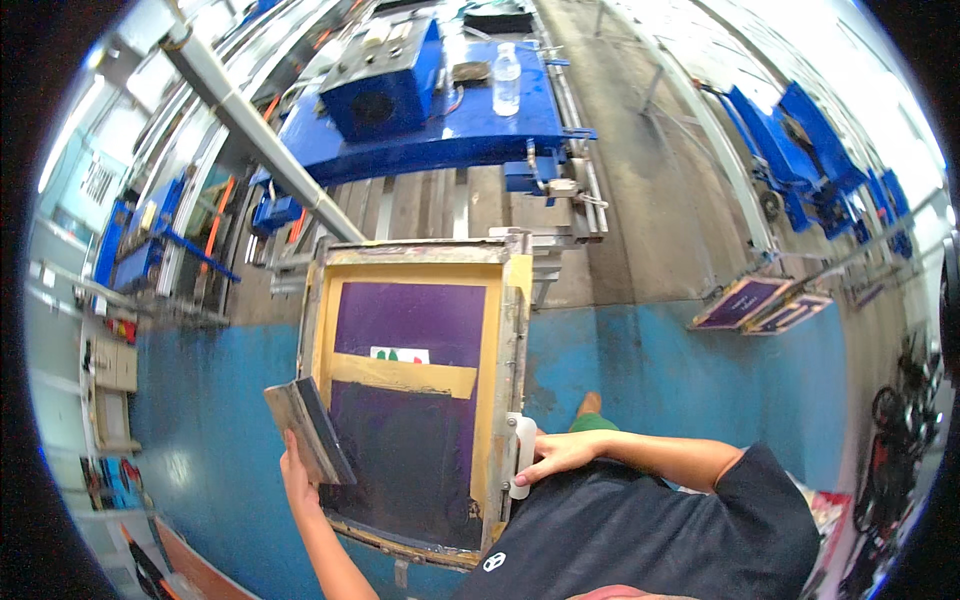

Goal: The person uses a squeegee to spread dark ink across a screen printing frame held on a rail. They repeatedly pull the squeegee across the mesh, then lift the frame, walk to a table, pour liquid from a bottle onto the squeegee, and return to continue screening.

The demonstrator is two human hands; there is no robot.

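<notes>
In front of me stands a screen printing frame (pixel 312 330) with yellow tape around a purple and dark mesh. A strip of yellow tape crosses the mesh, and a small white patch with green and red marks shows just above it. My left hand (pixel 297 472) is closed on a squeegee (pixel 308 430) with a wooden grip and a dark blade, tilted over the frame's left side. At the frame's right edge, my right hand (pixel 562 455) is wrapped round a white handle (pixel 523 452); some of its fingers are hidden.
Beyond the frame is a blue machine table (pixel 470 140) bearing a blue control box (pixel 385 90) and a clear bottle (pixel 506 82). A grey pole (pixel 250 125) slants down at the left. More screen frames (pixel 765 305) rest at the right, above the blue floor (pixel 660 370).
</notes>
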